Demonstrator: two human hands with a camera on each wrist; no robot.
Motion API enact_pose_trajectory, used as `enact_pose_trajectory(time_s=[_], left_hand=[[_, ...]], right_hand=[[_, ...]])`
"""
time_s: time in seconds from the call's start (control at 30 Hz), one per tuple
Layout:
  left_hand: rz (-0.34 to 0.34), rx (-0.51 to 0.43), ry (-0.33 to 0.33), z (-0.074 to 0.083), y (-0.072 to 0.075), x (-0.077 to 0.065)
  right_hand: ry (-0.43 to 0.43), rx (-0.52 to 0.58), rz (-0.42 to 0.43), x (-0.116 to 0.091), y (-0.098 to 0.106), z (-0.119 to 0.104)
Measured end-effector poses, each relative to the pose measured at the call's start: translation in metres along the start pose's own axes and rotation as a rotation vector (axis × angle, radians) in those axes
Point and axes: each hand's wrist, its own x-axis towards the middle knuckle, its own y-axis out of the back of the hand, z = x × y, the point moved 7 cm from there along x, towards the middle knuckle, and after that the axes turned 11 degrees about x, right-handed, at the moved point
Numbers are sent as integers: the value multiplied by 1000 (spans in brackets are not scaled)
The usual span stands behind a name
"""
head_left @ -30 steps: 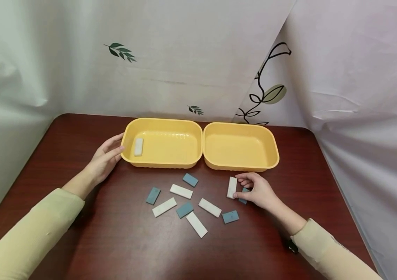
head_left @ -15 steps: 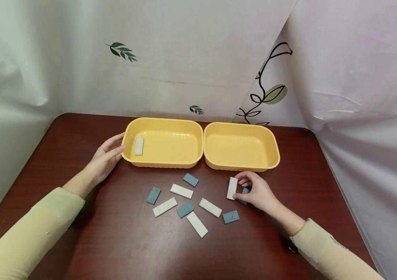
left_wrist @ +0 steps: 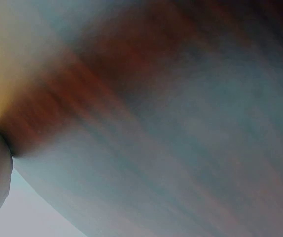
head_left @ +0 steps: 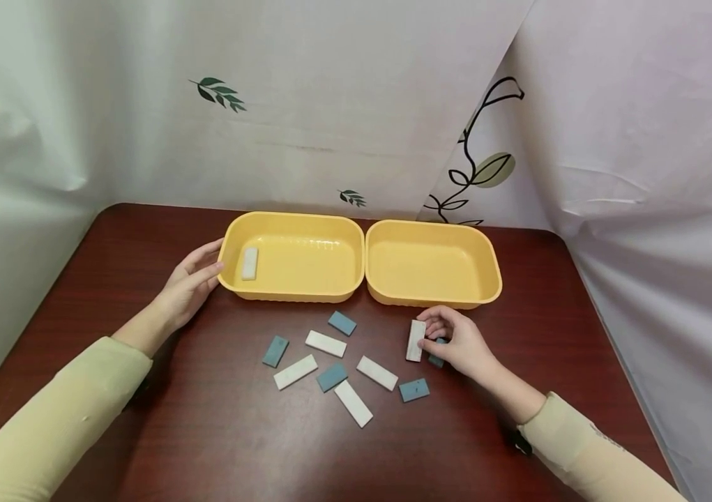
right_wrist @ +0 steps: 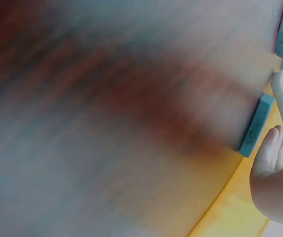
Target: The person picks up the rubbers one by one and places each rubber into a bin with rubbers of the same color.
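Note:
My left hand (head_left: pixel 189 282) rests against the left end of the left yellow tray (head_left: pixel 293 295), thumb at the rim and fingers fairly straight along the outside. One white block (head_left: pixel 249 263) lies inside that tray. With thumb and fingertips my right hand (head_left: pixel 459 341) pinches another white block (head_left: pixel 415 340) by its right edge, just in front of the right yellow tray (head_left: pixel 434 302). In the right wrist view this held white block (right_wrist: pixel 282 98) stands tilted. Partly hidden under the right hand lies a blue-grey block (head_left: pixel 436 357).
Several loose blocks are spread over the dark red table (head_left: pixel 255 446), among them a white block (head_left: pixel 353 403) and a blue-grey block (head_left: pixel 414 390). Both trays stand side by side near the back edge. Behind them hangs a pale patterned curtain (head_left: pixel 305 104).
My right thumb has slid up along the white block's edge, and the fingers have closed in at its far end. The block has shifted slightly. The left hand stays put.

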Motion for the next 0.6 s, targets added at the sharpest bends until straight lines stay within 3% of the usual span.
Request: enact_pose_trajectory(time_s=[0.6], left_hand=[[5,1,1,0,0,0]], right_hand=[[-2,105,-39,3,-17,-22]])
